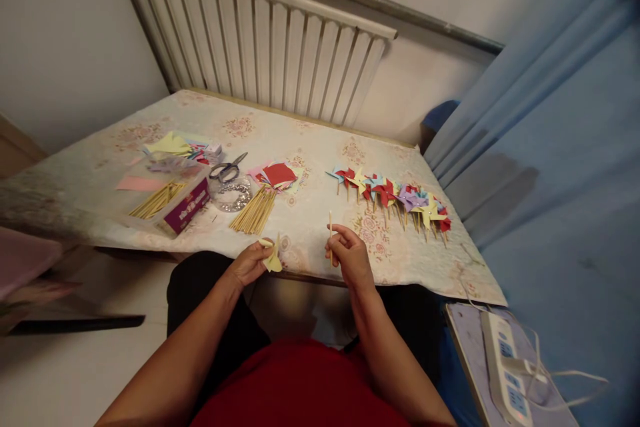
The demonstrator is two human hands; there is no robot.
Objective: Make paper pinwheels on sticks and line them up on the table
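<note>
My left hand (251, 263) pinches a yellow paper pinwheel (273, 260) with folded blades, just over the front edge of the table. A short wooden stick (331, 237) stands nearly upright in my right hand (350, 255), held between thumb and fingers. The pinwheel and the stick are apart. Beyond my left hand lies a fanned bundle of wooden sticks (254, 209), with a stack of coloured paper squares (279, 175) behind it. Finished paper pinwheels (385, 193) on sticks lie in a row to the right.
Left on the floral-covered table (320, 140) are a purple box (186, 209) of sticks, a round clear dish (233, 194) of small shiny pieces, scissors (229, 169) and yellow paper (170, 144). A power strip (505, 373) with cables sits at lower right, near a blue curtain (545, 147).
</note>
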